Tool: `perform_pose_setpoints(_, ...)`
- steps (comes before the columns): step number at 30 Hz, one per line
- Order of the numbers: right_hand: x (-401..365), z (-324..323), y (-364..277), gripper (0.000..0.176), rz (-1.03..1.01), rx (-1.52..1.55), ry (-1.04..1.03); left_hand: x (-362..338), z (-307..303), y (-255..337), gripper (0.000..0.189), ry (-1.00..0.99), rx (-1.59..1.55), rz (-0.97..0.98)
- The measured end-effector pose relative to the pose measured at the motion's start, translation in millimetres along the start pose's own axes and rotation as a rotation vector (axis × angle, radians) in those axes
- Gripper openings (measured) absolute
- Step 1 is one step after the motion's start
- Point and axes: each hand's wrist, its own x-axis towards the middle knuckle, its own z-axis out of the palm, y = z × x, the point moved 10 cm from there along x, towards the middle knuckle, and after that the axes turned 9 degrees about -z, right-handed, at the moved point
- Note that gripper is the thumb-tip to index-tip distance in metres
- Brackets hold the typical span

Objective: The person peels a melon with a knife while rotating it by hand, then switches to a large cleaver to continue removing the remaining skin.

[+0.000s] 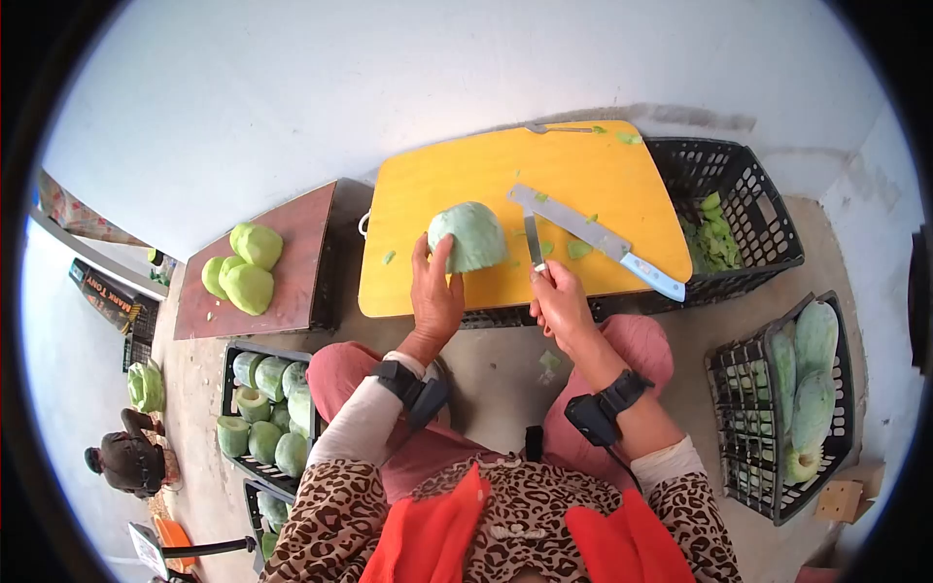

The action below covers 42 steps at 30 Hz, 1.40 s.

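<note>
A cut chunk of winter melon, with pale waxy green skin, is gripped by my left hand over the yellow board. Fingers and thumb wrap its left side. My right hand is closed around the handle of a small knife, whose narrow blade points up and away from me. The blade is just right of the melon, apart from it. A large knife with a light blue handle lies on the board beyond my right hand. Green peel scraps lie around it.
Peeled melon pieces rest on a brown board at left. Below it, a black crate holds several unpeeled chunks. Whole melons fill a crate at right. Peelings sit in another crate behind the board. A person is far left.
</note>
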Motion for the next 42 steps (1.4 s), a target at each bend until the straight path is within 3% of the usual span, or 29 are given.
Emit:
perform_pose_setpoints(2,-6.1,12.2,-9.0,0.017,-0.019,0.075,-0.032,-13.1,-10.3,15.7,0.06,-0.057,0.035,0.068)
perform_pose_setpoints(5,-0.9,0.6,-8.4,0.019,-0.182,-0.151,0.009,-37.3,1.9,43.0,0.061,-0.107,0.024,0.197)
perform_pose_setpoints(9,-2.6,12.9,0.9,0.019,-0.108,-0.269,-0.109,-50.8,1.1,26.2,0.044,-0.188,-0.055,-0.002)
perform_pose_setpoints(16,-5.8,10.3,-2.0,0.014,-0.077,-0.196,-0.092,-29.2,-6.4,4.3,0.034,0.034,0.168,-0.101)
perform_pose_setpoints(18,-7.2,0.6,-0.9,0.011,-0.095,-0.178,-0.043,-34.6,-11.9,11.8,0.031,0.04,0.058,-0.095)
perform_pose_setpoints(19,-8.9,-2.1,-8.4,0.011,-0.184,-0.2,-0.03,-37.1,-18.2,21.5,0.03,0.04,0.002,-0.092)
perform_pose_setpoints(21,-18.5,-2.7,-19.6,0.012,-0.355,-0.241,-0.013,-45.8,-4.9,43.8,0.024,-0.176,-0.236,-0.115)
perform_pose_setpoints(24,-52.3,17.0,-45.2,0.024,-0.634,-0.531,0.048,-55.6,21.1,66.7,0.021,-0.355,-0.57,-0.251)
perform_pose_setpoints(26,-58.6,25.7,-44.3,0.037,-0.567,-0.551,-0.007,-55.2,33.5,69.4,0.026,-0.423,-0.715,-0.386)
perform_pose_setpoints(28,-61.9,32.0,-52.2,0.048,-0.605,-0.582,-0.046,-50.9,35.6,66.5,0.028,-0.398,-0.705,-0.429)
perform_pose_setpoints(34,-52.6,45.4,-71.0,0.042,-0.868,-0.692,-0.025,-39.9,36.9,55.9,0.027,-0.354,-0.745,-0.545)
perform_pose_setpoints(37,-39.7,40.0,-80.3,0.041,-0.835,-0.625,-0.04,-23.0,24.6,50.0,0.027,-0.382,-0.657,-0.516)
perform_pose_setpoints(38,-32.8,36.1,-75.2,0.04,-0.715,-0.558,-0.081,-16.9,18.2,46.4,0.029,-0.392,-0.613,-0.5)
perform_pose_setpoints(41,-29.0,27.9,-67.0,0.037,-0.441,-0.392,-0.163,3.2,-27.9,34.0,0.052,-0.004,-0.144,-0.184)
perform_pose_setpoints(42,-31.3,27.0,-69.1,0.035,-0.407,-0.359,-0.174,6.4,-27.3,25.2,0.063,-0.024,-0.086,-0.219)
